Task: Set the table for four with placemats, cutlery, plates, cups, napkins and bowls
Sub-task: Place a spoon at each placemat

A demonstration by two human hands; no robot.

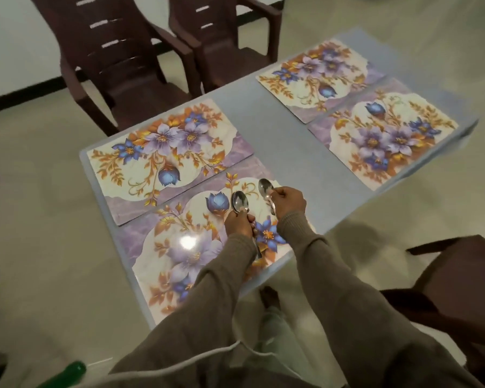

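Note:
Several floral placemats lie on the grey table (266, 113): a near-left placemat (185, 247), a far-left placemat (163, 147), a far-right placemat (317, 77) and a near-right placemat (387, 138). Above the near-left mat, my left hand (238, 224) grips a bunch of steel spoons (240, 202) by their handles, bowls pointing away. Just to its right, my right hand (289, 201) holds a single spoon (265, 187), bowl up. Both arms wear brown sleeves.
Two dark brown plastic chairs (118, 60) (230, 37) stand at the table's far side. Another brown chair (454, 292) stands near right. A green bottle (67, 372) lies at the bottom left on the tiled floor.

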